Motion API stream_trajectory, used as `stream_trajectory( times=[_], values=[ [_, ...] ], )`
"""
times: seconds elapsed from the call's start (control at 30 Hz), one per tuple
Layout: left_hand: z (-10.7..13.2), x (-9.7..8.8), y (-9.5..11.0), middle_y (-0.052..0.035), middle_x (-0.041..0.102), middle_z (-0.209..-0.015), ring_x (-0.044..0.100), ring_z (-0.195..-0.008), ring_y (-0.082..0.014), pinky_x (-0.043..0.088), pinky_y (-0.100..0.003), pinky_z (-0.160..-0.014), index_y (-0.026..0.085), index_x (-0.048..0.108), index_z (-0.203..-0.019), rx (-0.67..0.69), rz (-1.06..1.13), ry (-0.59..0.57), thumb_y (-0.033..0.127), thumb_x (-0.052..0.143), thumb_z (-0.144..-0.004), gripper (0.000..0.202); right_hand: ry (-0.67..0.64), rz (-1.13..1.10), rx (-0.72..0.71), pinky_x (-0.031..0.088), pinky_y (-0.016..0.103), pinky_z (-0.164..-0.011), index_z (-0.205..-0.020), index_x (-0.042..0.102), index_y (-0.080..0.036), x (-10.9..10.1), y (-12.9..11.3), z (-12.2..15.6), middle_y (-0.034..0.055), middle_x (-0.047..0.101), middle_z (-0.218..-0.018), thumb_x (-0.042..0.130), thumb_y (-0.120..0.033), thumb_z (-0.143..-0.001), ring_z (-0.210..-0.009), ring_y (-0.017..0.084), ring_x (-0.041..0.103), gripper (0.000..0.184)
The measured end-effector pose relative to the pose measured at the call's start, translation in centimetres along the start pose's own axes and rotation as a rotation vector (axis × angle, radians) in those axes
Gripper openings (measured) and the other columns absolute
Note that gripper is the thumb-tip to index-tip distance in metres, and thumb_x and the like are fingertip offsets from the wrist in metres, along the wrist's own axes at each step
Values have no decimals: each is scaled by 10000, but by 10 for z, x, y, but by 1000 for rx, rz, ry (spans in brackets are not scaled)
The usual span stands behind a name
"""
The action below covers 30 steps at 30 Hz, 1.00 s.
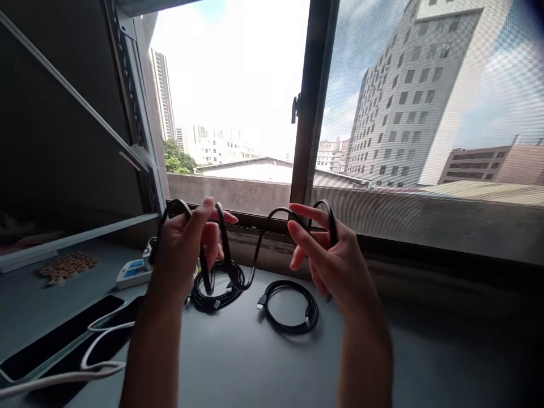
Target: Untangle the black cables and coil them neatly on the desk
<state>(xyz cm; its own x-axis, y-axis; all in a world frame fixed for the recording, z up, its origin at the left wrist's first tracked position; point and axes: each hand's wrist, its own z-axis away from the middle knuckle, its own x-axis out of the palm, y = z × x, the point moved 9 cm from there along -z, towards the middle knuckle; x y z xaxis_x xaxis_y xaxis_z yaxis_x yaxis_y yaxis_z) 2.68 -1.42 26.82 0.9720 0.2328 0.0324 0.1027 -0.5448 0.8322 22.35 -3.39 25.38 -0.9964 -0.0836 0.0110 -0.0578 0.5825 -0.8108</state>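
Observation:
A black cable (256,255) hangs in loose bends between my two hands, above the table. My left hand (191,232) is closed on it, with loops running over the hand and dangling below the fingers. On the other side my right hand (325,246) has the cable passing between its fingers and looping over the back of the hand. Part of the cable is hidden by both hands. Beneath it lie a coiled black cable (199,300) on the left and another coiled cable (314,317) with HDMI-like plugs on the right.
A white power strip (127,276) sits behind my left forearm. Two dark flat devices (63,334) and white cords (102,334) lie at the left. Farther back is a pile of small brown pieces (68,266). A window frame (312,113) rises behind the table (255,362).

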Motion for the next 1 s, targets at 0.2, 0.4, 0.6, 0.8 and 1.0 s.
stream_trajectory(
  times=[0.2, 0.4, 0.6, 0.8, 1.0],
  values=[
    [-4, 34, -27, 40, 398, -339, 409, -298, -112, 208, -171, -226, 161, 668, -859, -140, 27, -255, 498, 533, -782, 372, 157, 126, 15, 292, 114, -245, -1193, 571, -104, -28, 6, -3, -8, 549, -474, 698, -394, -814, -255, 76, 381, 493],
    [7, 45, -19, 28, 407, -354, 384, -284, -85, 237, -171, -261, 163, 696, -813, -83, 44, -405, 484, 459, -845, 401, 527, 265, -28, 273, 129, -271, -967, 708, -129, -80, -6, 12, -13, 496, -446, 740, -336, -734, -305, 70, 360, 314],
    [11, 57, -22, -9, 412, -329, 340, -251, -51, 222, -185, -301, 147, 651, -515, -51, 58, -510, 487, 377, -884, 572, 634, 382, -39, 210, 193, -283, -1028, 702, -207, -91, -14, 21, -4, 485, -489, 683, -326, -798, -342, 98, 316, 259],
    [18, 75, -32, 12, 399, -346, 357, -272, -50, 215, -182, -321, 131, 690, -639, -106, 62, -615, 480, 381, -894, 531, 578, 487, -19, 250, 146, -271, -934, 729, -185, -68, -9, 15, 1, 505, -473, 698, -278, -771, -324, 81, 350, 189],
    [14, 71, -42, 10, 454, -390, 352, -277, -57, 246, -183, -308, 117, 705, -779, -197, 107, -550, 500, 402, -880, 498, 456, 557, -134, 279, 131, -278, -949, 716, -182, -30, -20, 13, -13, 518, -453, 690, -306, -804, -304, 79, 375, 192]
  ],
)
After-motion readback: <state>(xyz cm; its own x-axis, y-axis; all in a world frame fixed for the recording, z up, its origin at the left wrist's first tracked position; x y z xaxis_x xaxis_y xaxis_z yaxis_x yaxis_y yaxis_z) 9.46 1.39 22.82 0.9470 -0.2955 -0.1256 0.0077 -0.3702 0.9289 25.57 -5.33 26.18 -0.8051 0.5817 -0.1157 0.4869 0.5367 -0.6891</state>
